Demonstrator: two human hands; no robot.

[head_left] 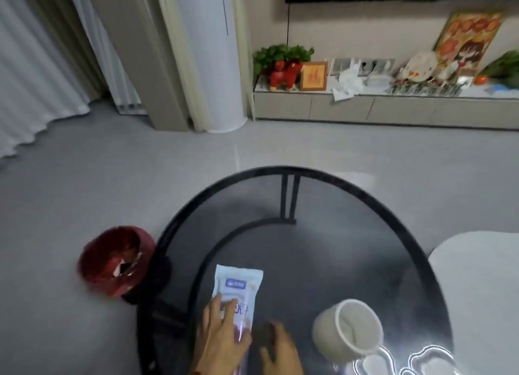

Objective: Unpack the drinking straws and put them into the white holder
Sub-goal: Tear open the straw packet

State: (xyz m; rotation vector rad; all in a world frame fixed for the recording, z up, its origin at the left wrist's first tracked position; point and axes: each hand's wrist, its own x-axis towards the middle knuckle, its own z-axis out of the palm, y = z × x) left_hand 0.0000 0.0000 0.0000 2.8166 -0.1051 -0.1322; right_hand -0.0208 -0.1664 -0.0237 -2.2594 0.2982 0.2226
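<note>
Your left hand lay flat on the near end of the straw pack, fingers spread over its printed face and pinning it to the glass table; whether the thumb gripped underneath could not be told. Your right hand, blurred, hovered just beside the pack's near corner with fingers loosely curled and nothing visibly in them. The pack appeared sealed, lying lengthwise away from you, and no straws showed. The white holder stood to the right, well apart from the pack, mouth tilted toward you and apparently empty. Opening looked best done by keeping the left hand as anchor while the right pinched one corner and tore along the end seam, so straws would not scatter. Clear glass stretched beyond the pack and between pack and holder, giving room to slide either one. The table rim curved close on the left, with a red bin on the floor below it for the wrapper.
</note>
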